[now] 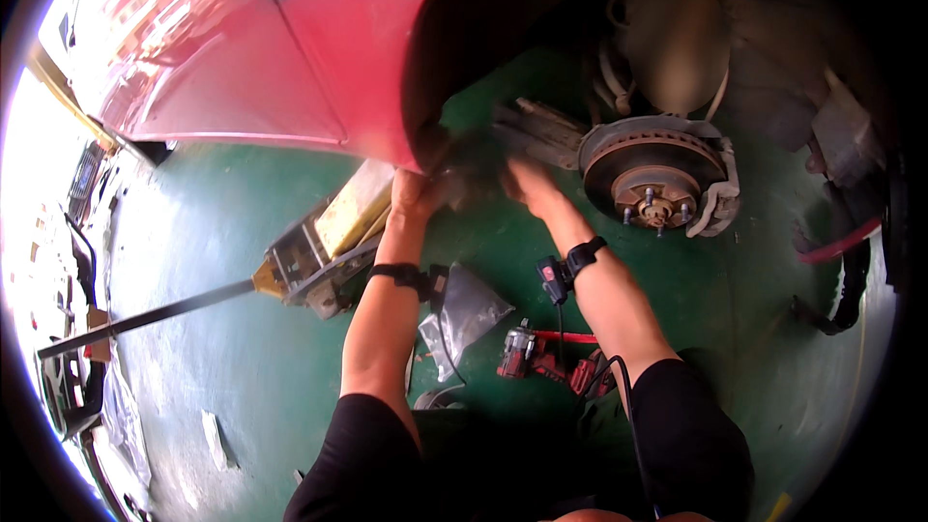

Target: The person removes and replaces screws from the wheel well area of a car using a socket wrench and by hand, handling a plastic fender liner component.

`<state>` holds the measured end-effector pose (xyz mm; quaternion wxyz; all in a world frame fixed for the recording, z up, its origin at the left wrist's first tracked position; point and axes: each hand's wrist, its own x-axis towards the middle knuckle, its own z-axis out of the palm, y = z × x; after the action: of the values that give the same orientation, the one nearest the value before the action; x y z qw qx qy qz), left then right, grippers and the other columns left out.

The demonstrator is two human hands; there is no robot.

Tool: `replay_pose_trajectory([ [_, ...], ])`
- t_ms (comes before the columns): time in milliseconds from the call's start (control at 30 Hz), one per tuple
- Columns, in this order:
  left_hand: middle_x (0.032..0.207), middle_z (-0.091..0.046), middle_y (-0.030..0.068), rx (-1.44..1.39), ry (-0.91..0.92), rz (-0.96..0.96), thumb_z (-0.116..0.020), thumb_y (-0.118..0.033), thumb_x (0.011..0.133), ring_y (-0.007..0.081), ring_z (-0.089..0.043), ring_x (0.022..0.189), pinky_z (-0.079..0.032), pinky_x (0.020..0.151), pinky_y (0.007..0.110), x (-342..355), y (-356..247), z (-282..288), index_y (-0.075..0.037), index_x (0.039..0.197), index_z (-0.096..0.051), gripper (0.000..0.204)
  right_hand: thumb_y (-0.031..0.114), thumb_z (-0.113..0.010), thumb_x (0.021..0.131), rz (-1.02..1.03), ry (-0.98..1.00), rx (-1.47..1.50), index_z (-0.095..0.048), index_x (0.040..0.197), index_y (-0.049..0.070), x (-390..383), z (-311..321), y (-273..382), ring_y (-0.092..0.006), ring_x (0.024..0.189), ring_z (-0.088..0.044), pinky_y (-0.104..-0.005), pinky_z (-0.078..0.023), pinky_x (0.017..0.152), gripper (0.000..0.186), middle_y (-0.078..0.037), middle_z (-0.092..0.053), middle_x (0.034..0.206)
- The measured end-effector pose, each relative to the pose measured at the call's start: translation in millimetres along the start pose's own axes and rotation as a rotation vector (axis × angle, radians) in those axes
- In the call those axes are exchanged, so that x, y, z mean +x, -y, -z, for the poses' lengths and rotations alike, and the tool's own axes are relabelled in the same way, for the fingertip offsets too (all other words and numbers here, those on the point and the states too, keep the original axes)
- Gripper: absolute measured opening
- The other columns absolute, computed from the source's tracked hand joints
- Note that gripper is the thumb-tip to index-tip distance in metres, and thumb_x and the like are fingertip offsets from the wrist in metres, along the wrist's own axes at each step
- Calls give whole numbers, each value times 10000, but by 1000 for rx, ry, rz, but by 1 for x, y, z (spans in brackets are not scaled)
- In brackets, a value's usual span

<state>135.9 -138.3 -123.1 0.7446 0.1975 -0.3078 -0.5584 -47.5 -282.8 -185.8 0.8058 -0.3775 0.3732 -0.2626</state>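
My left hand (411,195) reaches to the lower rear corner of the red car body panel (319,58), at the edge of the dark wheel arch. My right hand (527,184) is a short way to its right, beside a suspension arm (546,130). Between the two hands is a dark, blurred shape that I cannot make out. Motion smear and shadow hide the fingers of both hands, so what they hold, if anything, does not show. Right of my right hand, a rusty brake disc (619,174) sits on its hub with bare wheel studs.
A yellow floor jack (353,213) with a long dark handle (155,319) stands at left under the car. Below my arms, a clear plastic bag (464,314) and a red cordless power tool (551,362) lie on the green floor (261,367). Various parts line the far left.
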Motion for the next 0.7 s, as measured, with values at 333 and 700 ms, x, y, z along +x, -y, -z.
replay_pose_trajectory([
  [333, 1277, -619, 61, 36, -310, -42, -620, -226, 953, 204, -549, 1211, -373, 1101, 415, 13, 23, -3, -104, 1292, -566, 364, 257, -535, 1015, 128, 153, 253, -541, 1158, 102, 44, -7, -1, -194, 766, -655, -344, -594, 626, 210, -86, -607, 966],
  [700, 1082, -685, 57, 122, -308, 67, -699, -323, 896, 184, -641, 988, -544, 757, 391, 12, -9, 40, -123, 1181, -627, 356, 263, -653, 917, 38, 479, -400, -508, 1107, 22, -125, -80, -15, -159, 647, -630, -276, -510, 531, 339, -87, -637, 851],
])
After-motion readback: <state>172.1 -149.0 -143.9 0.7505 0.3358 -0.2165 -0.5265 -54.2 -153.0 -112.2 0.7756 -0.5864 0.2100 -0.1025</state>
